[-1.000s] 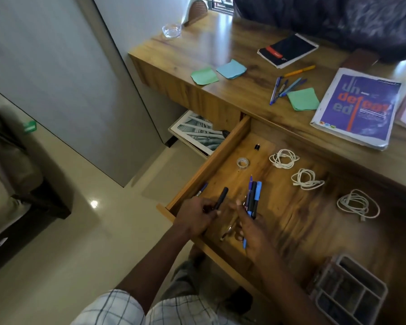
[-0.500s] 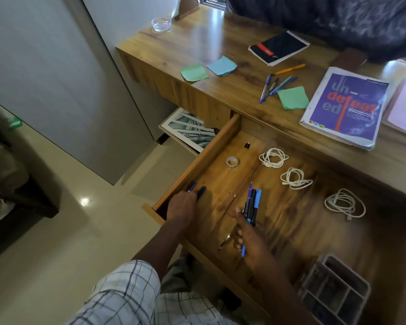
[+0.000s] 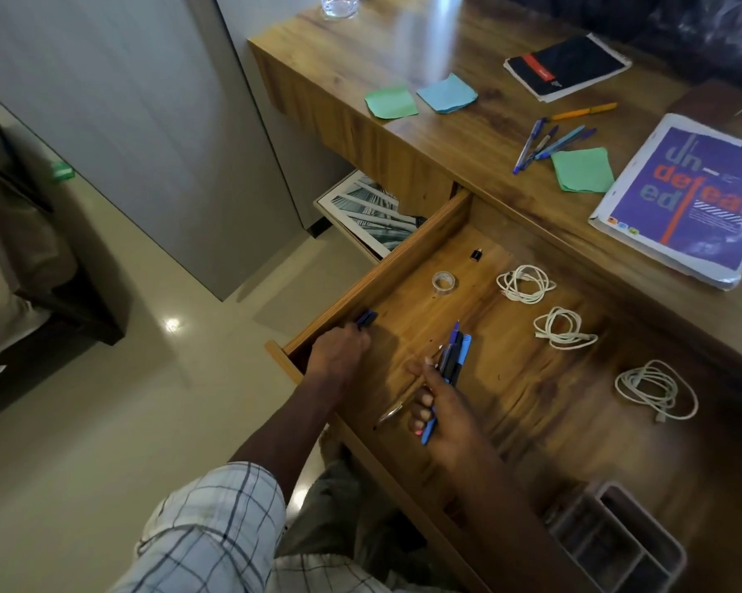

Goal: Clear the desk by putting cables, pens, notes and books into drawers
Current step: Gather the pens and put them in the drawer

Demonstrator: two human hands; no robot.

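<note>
**Pens going into the drawer, much left on the bench**

Pens [image 3: 455,357] are bunched in the right hand [image 3: 444,404], its grip closed around several of them, held low over the open drawer [image 3: 407,237]. The left hand [image 3: 339,355] reaches to the drawer's left wall with its grip closed on a dark marker [image 3: 367,318] that lies against that wall; whether it is letting go cannot be told.

From the head view, the job looks under halfway. Three coiled white cables [image 3: 525,284] [image 3: 564,329] [image 3: 656,389] already lie in the drawer, well apart from each other, along with a tape roll [image 3: 443,283] and a small black adapter [image 3: 476,253]. A thin pen [image 3: 397,406] lies on the drawer floor just beside the right hand.

Left on the bench [image 3: 467,134]: a loose cluster of pens [image 3: 549,141] with an orange one [image 3: 585,111] near it, three sticky-note pads [image 3: 390,102] [image 3: 446,94] [image 3: 581,169], a dark notebook [image 3: 568,66] and a purple book [image 3: 690,203].

A grey divided organiser tray [image 3: 617,545] sits at the lower right; its contents are too blurred to tell.
</note>
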